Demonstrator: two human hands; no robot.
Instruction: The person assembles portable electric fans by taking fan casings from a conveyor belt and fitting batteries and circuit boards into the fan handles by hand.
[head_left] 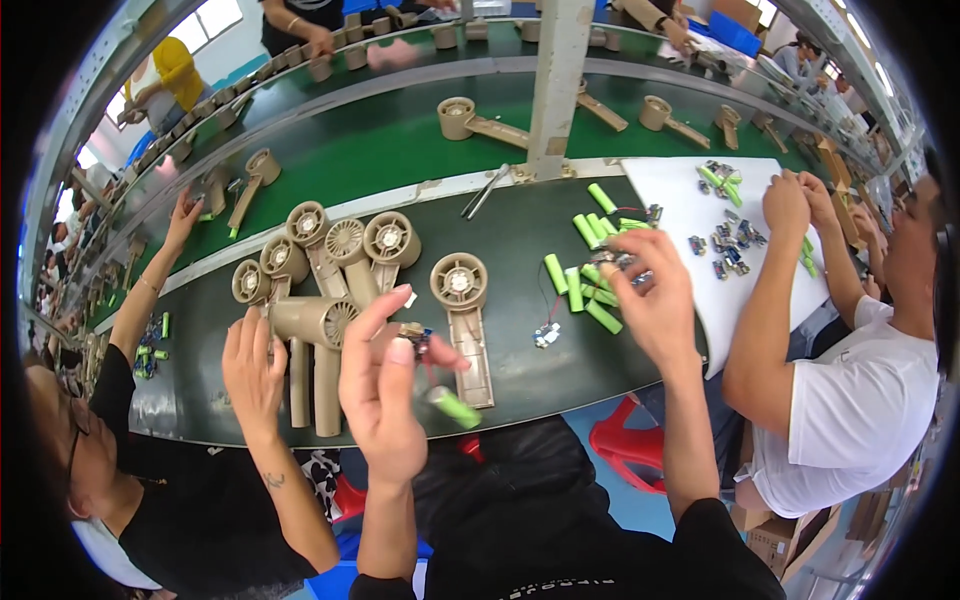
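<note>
Dangling by a red wire (pixel 431 373) near the tabletop (pixel 530 380) edge: green cell (pixel 455 408), its circuit board (pixel 416 335) pinched by left hand (pixel 385 410) fingers; swinging could strain that wire. Right hand (pixel 655 305) fingers seem closed on a small board (pixel 612 258); loose cells (pixel 574 289) might get knocked.

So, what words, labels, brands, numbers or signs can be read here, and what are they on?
White lettering on the wearer's black shirt, lower edge: visible, but I don't copy printed words.
Dark print on the cardboard box, lower right: too small to read.
Green cell below the left hand: blurred, nothing readable.
Circuit board in the right hand's fingers: too small to tell whether it is marked.
</note>
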